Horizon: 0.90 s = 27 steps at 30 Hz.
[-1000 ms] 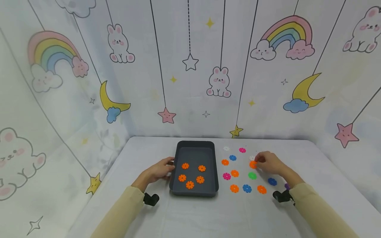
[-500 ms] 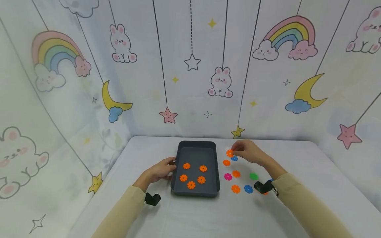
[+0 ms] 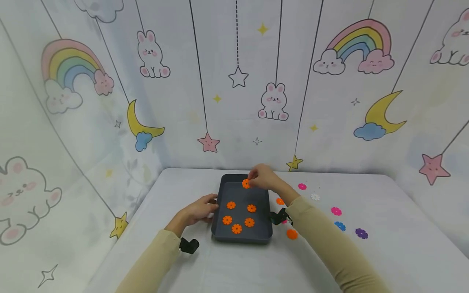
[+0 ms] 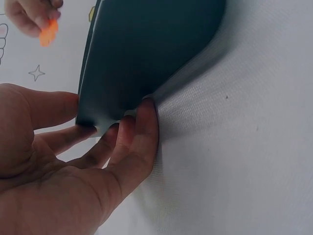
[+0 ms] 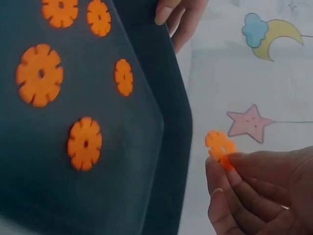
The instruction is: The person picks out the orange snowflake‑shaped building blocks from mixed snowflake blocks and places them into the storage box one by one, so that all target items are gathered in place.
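Observation:
My right hand point(image 3: 264, 178) pinches an orange notched flower-shaped disc point(image 5: 220, 147) between thumb and fingertips. In the head view the held disc hangs over the far end of a dark grey rectangular tray point(image 3: 242, 193). At the tray's left side is my left hand point(image 3: 199, 208); its thumb lies at the rim and its fingers curl against the outer wall point(image 4: 146, 44). Several orange discs lie flat inside the tray, among them one near its front point(image 3: 236, 228) and one towards its right side point(image 3: 251, 208).
Right of the tray, loose discs lie on the white cloth: orange point(image 3: 292, 234), pink point(image 3: 336, 211), white point(image 3: 315, 197), blue point(image 3: 340, 226) and purple point(image 3: 361, 233). My right forearm point(image 3: 326, 240) covers some of that area. A printed curtain point(image 3: 234, 122) hangs behind the table.
My right hand has picked up the orange disc from among the loose ones and carried it left, over the tray's far end. My left hand has stayed at the tray.

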{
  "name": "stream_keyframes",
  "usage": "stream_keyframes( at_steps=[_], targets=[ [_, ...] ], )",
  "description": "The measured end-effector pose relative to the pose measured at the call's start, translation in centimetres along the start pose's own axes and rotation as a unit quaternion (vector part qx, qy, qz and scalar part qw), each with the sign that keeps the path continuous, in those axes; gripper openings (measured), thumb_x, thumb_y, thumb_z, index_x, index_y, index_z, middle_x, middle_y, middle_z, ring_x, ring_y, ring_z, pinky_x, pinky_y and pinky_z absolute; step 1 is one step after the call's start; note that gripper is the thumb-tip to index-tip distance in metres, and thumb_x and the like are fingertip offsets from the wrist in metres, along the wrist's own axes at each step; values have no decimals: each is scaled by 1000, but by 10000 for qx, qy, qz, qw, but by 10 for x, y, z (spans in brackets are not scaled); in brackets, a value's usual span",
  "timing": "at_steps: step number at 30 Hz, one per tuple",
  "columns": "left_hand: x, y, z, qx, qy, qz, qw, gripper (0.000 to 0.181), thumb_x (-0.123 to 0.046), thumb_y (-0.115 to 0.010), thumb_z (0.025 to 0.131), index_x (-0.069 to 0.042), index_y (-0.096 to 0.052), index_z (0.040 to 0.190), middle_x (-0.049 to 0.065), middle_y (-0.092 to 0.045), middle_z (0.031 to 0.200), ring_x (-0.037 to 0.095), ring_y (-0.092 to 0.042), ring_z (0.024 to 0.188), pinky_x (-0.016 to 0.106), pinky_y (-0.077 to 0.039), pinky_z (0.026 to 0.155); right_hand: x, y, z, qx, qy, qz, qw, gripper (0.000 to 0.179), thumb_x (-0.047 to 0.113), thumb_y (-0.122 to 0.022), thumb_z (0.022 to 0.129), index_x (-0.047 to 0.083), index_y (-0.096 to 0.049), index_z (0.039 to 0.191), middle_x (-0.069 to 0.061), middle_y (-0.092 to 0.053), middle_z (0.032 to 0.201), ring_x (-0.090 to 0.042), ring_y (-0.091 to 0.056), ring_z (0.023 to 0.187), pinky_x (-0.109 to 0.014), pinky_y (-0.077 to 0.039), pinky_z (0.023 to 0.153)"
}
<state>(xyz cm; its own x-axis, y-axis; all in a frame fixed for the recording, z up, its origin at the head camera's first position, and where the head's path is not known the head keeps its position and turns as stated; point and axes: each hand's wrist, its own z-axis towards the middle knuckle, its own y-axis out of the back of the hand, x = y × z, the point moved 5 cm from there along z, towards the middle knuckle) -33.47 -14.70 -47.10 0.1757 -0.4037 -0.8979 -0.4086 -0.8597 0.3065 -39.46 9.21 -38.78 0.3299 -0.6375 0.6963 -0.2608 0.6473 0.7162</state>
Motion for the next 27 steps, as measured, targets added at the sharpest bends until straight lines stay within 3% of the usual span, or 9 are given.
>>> stream_keyframes(
  at_steps=[7, 13, 20, 27],
  targets=[
    [1, 2, 0, 8, 67, -18, 10000, 54, -10, -50, 107, -6, -35, 158, 23, -40, 154, 33, -56, 124, 48, -58, 92, -3, -37, 32, -112, -266, -197, 9994, 11, -7, -67, 84, -2, -76, 87, -8, -71, 76, -19, -63, 65, -32, -55, 62],
    [1, 0, -1, 49, 53, -94, 9999, 54, -10, -50, 107, -5, -34, 158, 24, -39, 155, 33, -55, 125, 48, -57, 93, -14, -60, 40, -117, -763, -420, 9961, 14, -8, -66, 82, 0, -72, 71, -3, -65, 64, -15, -52, 56, -29, -46, 55],
    [1, -2, -2, 53, 102, -123, 9999, 54, -10, -50, 107, -6, -34, 158, 23, -40, 155, 34, -56, 126, 48, -57, 94, -22, -68, 38, -404, -1219, -383, 9910, 5, -1, -73, 85, 2, -74, 80, -8, -69, 74, -22, -63, 66, -34, -53, 62],
    [2, 1, 0, 41, 90, -121, 9999, 54, -10, -50, 107, -6, -35, 158, 22, -40, 156, 35, -55, 129, 48, -57, 93, -20, -67, 38, -366, -1210, -545, 9905, 7, 3, -74, 86, 2, -75, 79, -9, -70, 75, -24, -63, 70, -36, -54, 64]
  ],
)
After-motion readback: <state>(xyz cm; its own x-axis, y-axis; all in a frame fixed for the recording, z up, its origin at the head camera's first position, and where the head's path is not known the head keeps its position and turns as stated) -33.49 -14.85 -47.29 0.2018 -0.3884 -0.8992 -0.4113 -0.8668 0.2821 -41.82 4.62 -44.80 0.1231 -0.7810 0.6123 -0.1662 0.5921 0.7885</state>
